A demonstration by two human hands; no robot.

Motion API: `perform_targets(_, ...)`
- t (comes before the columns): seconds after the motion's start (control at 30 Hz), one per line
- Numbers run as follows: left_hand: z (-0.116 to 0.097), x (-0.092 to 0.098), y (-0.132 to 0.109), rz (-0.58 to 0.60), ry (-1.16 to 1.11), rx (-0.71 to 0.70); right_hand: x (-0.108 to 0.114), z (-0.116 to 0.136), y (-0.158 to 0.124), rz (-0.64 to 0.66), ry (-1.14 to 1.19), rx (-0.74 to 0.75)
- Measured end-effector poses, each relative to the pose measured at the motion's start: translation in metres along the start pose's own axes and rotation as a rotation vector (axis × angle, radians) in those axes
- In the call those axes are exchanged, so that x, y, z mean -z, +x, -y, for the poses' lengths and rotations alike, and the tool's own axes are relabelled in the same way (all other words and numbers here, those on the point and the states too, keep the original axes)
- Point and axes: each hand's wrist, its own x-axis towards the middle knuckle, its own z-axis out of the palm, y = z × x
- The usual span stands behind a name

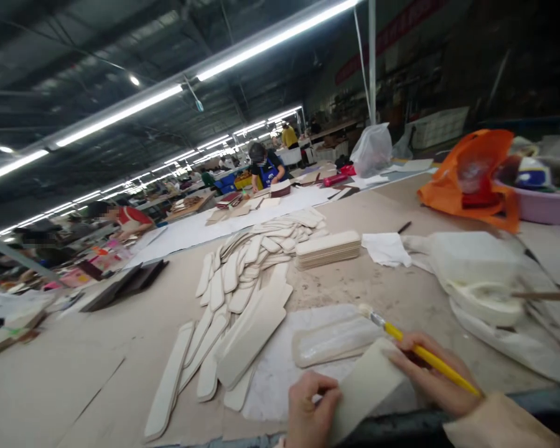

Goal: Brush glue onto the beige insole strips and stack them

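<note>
My left hand [310,407] is closed round the near end of a cream flat strip [366,386] at the bottom middle of the head view. My right hand [436,373] rests on the strip's far end and grips a yellow-handled brush [422,353], whose bristle tip points up and left over a glue-wet strip [333,339] lying on a white sheet [284,367]. Several cream strips [236,305] lie spread in a fan to the left of the sheet.
A neat stack of strips [327,249] stands farther back beside a white cloth [386,249]. At right are a white glue dish [483,298] with a stick, an orange bag [466,180] and a pink basin [548,205]. Other people work at tables behind.
</note>
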Motion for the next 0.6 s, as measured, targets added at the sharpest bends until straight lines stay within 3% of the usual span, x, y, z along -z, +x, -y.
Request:
perform_targets(0.1, 0.005, -0.001, 0.001, 0.060, -0.086, 0.111, 0.004, -0.007, 0.008, -0.053, -0.115, -0.013)
perform_targets(0.23, 0.007, 0.016, -0.009, 0.193, -0.226, 0.248, 0.006, 0.005, 0.011, -0.179, -0.204, -0.122)
perform_targets(0.33, 0.013, 0.029, -0.013, 0.200, -0.365, 0.327, 0.004, 0.012, 0.013, -0.215, -0.193, -0.186)
perform_targets(0.43, 0.023, 0.036, -0.003, 0.099, -0.412, 0.388, -0.003, 0.008, 0.019, -0.226, -0.119, -0.171)
perform_targets(0.6, 0.035, 0.040, 0.041, -0.178, -0.375, 0.340, -0.017, -0.005, 0.038, -0.240, -0.071, -0.108)
